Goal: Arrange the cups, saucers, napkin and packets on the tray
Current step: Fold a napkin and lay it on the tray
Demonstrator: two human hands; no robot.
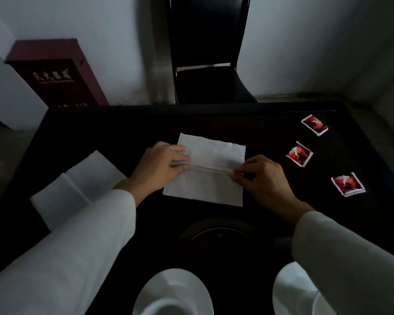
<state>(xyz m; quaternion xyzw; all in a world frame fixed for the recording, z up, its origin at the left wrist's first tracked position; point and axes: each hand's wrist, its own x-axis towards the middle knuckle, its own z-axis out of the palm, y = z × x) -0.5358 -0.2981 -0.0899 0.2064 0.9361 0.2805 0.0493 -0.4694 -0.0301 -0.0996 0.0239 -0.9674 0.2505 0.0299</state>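
The napkin lies flat at the middle of the dark surface and is taken as the clock centre. A raised crease runs across it from 9 to 3 o'clock. The left end of the crease is pinched by the left hand, with the fingers laid over the far half. The right end is pinched between thumb and fingertips of the right hand. Both hands are narrow and closed on paper. A grip at both ends is judged to keep the fold line straight while the sheet is doubled over; the step in hand is judged to be folding.

At 2 to 4 o'clock three red packets are laid out singly: the far packet, the middle packet and the near packet. All are apart from the napkin, so the fold is not obstructed. The near packet sits close to the right edge of the surface.

At 9 o'clock a folded white sheet is partly covered by the left sleeve. At 6 o'clock a dark round rim and two white rounded shapes are seen; whether these are saucers and cups cannot be told. No tray can be identified with certainty.

Open room is available at 12 o'clock, between the napkin and the far edge
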